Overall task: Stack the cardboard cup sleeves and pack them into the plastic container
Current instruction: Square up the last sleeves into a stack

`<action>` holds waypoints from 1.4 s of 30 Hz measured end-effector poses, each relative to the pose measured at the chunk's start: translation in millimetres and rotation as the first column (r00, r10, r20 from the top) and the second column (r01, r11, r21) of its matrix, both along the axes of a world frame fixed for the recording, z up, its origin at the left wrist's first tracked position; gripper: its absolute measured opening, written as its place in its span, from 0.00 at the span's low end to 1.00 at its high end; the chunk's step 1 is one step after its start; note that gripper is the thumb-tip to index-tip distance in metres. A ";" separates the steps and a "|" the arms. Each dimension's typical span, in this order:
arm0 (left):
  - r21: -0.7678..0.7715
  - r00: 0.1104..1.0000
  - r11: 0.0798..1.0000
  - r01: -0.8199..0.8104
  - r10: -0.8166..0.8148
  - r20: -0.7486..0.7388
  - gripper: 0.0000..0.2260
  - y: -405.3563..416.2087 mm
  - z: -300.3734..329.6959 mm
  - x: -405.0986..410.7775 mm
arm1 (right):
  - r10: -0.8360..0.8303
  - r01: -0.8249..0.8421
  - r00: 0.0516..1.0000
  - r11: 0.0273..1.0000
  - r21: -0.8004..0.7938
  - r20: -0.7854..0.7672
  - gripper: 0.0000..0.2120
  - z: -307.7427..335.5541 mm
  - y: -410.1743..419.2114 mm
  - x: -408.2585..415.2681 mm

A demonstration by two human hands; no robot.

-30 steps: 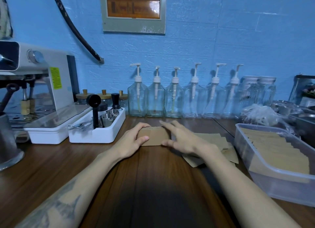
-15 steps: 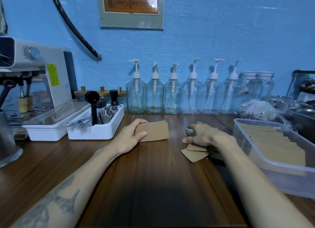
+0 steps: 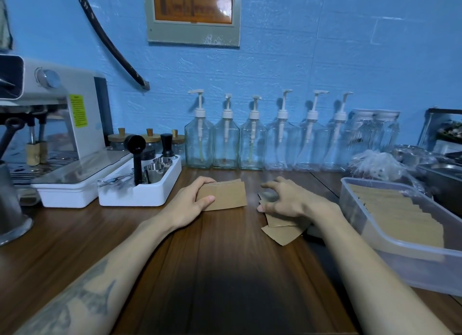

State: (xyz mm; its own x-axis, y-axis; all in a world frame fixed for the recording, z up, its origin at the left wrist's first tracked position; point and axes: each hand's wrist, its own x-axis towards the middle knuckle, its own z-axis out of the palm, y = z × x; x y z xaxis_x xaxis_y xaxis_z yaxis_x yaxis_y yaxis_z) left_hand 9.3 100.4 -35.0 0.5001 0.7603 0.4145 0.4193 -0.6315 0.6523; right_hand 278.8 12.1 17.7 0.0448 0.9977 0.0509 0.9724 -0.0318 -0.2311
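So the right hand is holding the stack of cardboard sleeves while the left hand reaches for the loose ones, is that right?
Not quite: the hands are swapped. In the head view the left hand grips the stack of cardboard sleeves, while the right hand reaches over the loose sleeves on the wooden counter.

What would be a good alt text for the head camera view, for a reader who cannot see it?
A person's left hand holds a stack of cardboard cup sleeves on a wooden counter while the right hand reaches over loose sleeves. At right, a plastic container holds more sleeves; pump bottles line the blue wall.
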 end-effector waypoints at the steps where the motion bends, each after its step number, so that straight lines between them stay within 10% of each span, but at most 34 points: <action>1: 0.000 1.000 1.000 0.000 0.000 0.000 0.14 0.0 0.0 0.1 | -0.018 0.019 1.000 0.999 -0.037 0.023 0.38 -0.1 0.6 1.8; 11: -0.011 1.000 1.000 -0.005 0.005 0.010 0.14 -1.4 0.6 0.9 | -0.035 0.035 0.999 0.999 -0.008 -0.010 0.39 -4.1 4.2 8.8; 16: -0.029 1.000 1.000 -0.002 0.003 0.018 0.14 -2.2 1.0 1.1 | 0.081 -0.031 0.971 0.976 0.217 -0.227 0.03 0.7 7.0 10.6; 31: -0.034 1.000 0.999 -0.018 0.018 -0.004 0.11 -4.6 2.3 1.9 | 0.095 0.388 0.563 0.846 0.365 -0.821 0.07 6.8 20.7 5.3; 42: -0.181 0.999 0.983 0.007 0.001 0.041 0.24 -13.7 6.7 1.9 | 0.195 0.082 0.684 0.937 0.340 -0.703 0.26 -3.0 10.8 -28.9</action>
State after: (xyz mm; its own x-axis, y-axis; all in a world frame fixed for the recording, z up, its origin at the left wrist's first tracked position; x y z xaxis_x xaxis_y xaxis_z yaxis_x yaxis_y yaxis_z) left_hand 11.2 86.7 -28.4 0.4882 0.8230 0.2904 0.3882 -0.5028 0.7724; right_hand 249.9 22.8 14.7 0.1491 0.9288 0.3394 0.4949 0.2271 -0.8388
